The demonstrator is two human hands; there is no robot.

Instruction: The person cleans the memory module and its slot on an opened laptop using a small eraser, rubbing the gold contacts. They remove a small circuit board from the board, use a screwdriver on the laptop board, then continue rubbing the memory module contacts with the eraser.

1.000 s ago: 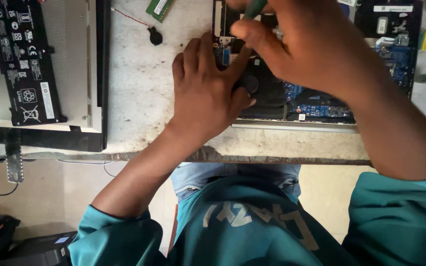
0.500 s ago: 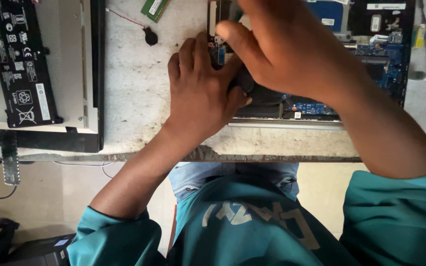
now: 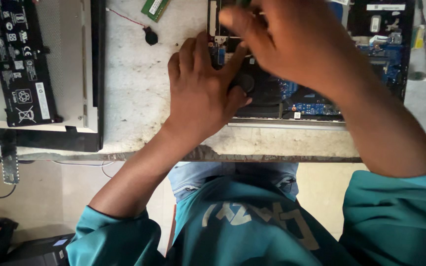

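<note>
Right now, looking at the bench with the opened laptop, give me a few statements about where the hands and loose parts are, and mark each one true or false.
1. The left hand rests flat on the near left corner of the opened laptop. True.
2. The black battery pack sits inside the laptop. False: it lies on a grey panel far to the left.
3. The right hand is over the laptop's inner boards. True.
4. The green memory module is held in the left hand. False: it lies loose on the worktop.
5. A round black coin cell with a red wire lies on the worktop. True.
</note>
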